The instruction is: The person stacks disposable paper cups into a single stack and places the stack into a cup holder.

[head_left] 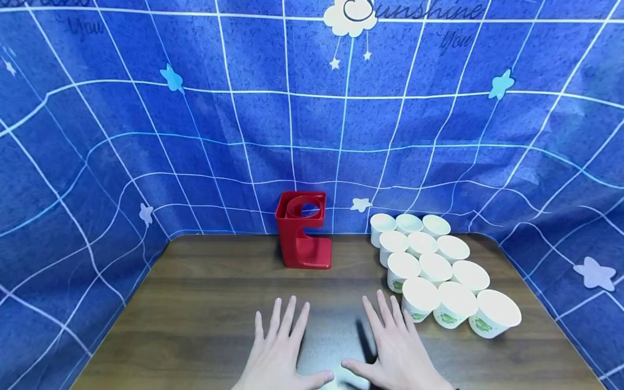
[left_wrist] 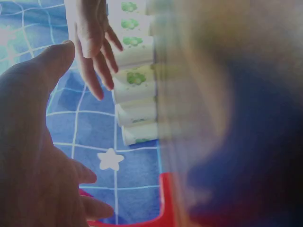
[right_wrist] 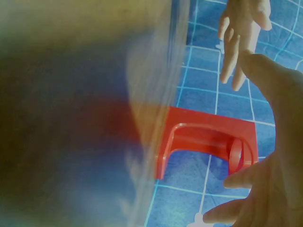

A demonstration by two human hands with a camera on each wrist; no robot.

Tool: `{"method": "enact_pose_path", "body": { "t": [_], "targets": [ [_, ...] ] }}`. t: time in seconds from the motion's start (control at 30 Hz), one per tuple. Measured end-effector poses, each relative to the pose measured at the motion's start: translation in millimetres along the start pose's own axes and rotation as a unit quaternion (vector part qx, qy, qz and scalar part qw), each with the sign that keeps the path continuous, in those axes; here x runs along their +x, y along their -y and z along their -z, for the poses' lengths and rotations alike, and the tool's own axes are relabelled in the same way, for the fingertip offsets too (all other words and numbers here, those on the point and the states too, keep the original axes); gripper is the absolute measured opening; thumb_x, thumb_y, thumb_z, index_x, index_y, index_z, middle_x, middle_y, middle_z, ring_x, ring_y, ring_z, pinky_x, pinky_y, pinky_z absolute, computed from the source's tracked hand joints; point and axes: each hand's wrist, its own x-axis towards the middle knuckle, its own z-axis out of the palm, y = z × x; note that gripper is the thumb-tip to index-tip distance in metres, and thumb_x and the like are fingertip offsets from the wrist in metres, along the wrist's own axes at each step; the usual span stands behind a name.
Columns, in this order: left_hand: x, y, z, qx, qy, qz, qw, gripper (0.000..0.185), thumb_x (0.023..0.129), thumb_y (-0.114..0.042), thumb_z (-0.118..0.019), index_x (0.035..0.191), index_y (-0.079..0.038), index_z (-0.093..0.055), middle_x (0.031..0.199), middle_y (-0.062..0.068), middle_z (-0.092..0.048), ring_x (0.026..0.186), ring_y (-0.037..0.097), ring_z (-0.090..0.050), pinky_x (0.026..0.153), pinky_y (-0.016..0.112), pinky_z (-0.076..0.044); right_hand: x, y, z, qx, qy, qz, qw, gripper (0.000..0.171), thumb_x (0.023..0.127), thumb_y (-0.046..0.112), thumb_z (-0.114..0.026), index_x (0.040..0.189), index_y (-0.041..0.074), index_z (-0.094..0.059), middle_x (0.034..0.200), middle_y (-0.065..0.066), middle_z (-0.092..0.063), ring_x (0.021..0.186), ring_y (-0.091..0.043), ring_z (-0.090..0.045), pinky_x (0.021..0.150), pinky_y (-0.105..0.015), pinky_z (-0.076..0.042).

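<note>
Both hands hover low over the table's front half with fingers spread. My left hand [head_left: 278, 349] holds nothing; its fingers point toward a red plastic stand [head_left: 291, 244] with a round ring at its top and a flat base. My right hand [head_left: 395, 346], also holding nothing, is just left of the nearest white paper cups [head_left: 420, 298]. Several of these cups, printed with green designs, stand upright in rows at the right. In the right wrist view the red stand [right_wrist: 208, 127] shows beyond the right fingers. The left wrist view shows the cups [left_wrist: 135, 85] past the left thumb.
The dark wood table [head_left: 209, 303] has rounded back corners. A blue curtain [head_left: 312, 119] with white grid lines and stars hangs behind it and along both sides, close behind the red stand and the rearmost cups.
</note>
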Motion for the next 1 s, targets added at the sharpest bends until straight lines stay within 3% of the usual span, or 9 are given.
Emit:
{"method": "enact_pose_path", "body": {
  "t": [0.23, 0.37, 0.6, 0.73, 1.0],
  "targets": [
    [3.7, 5.1, 13.0, 0.006, -0.085, -0.019, 0.9962, 0.120, 0.073, -0.093, -0.056, 0.165, -0.024, -0.023, 0.171, 0.011, -0.023, 0.158, 0.043, -0.010, 0.115, 0.080, -0.012, 15, -5, 2, 0.036, -0.012, -0.002, 0.999, 0.114, 0.075, 0.085, -0.066, 0.158, 0.012, -0.040, 0.160, -0.028, -0.038, 0.143, -0.057, -0.037, 0.107, -0.069, -0.040],
    [13.8, 8.3, 14.9, 0.012, -0.125, -0.029, 0.9916, 0.118, 0.075, -0.091, -0.057, 0.166, -0.024, -0.021, 0.170, 0.011, -0.025, 0.158, 0.042, -0.014, 0.115, 0.077, -0.019, 23, -8, 2, 0.045, -0.013, -0.013, 0.999, 0.113, 0.075, 0.083, -0.068, 0.158, 0.011, -0.040, 0.161, -0.027, -0.037, 0.145, -0.056, -0.036, 0.108, -0.069, -0.040],
    [32.9, 12.4, 26.3, -0.007, -0.123, -0.010, 0.9924, 0.118, 0.076, -0.095, -0.049, 0.166, -0.024, -0.019, 0.172, 0.010, -0.019, 0.158, 0.043, -0.011, 0.116, 0.077, -0.019, 40, -4, -3, 0.058, -0.017, -0.003, 0.998, 0.113, 0.076, 0.083, -0.067, 0.159, 0.012, -0.039, 0.161, -0.026, -0.037, 0.145, -0.054, -0.037, 0.108, -0.068, -0.042],
    [40.1, 16.3, 38.6, -0.016, -0.137, -0.005, 0.9904, 0.117, 0.078, -0.094, -0.047, 0.166, -0.023, -0.019, 0.172, 0.009, -0.018, 0.159, 0.042, -0.008, 0.116, 0.077, -0.020, 52, -3, -7, 0.073, -0.003, -0.001, 0.997, 0.113, 0.077, 0.083, -0.065, 0.160, 0.013, -0.037, 0.162, -0.026, -0.036, 0.145, -0.054, -0.037, 0.109, -0.068, -0.041],
    [48.1, 22.5, 55.5, -0.024, -0.165, -0.013, 0.9860, 0.112, 0.081, -0.084, -0.058, 0.166, -0.020, -0.021, 0.172, 0.010, -0.017, 0.158, 0.043, -0.007, 0.116, 0.077, -0.020, 75, -7, -18, 0.086, 0.015, -0.003, 0.996, 0.110, 0.079, 0.082, -0.064, 0.159, 0.011, -0.037, 0.160, -0.030, -0.036, 0.144, -0.057, -0.037, 0.108, -0.068, -0.041]
  ]
}}
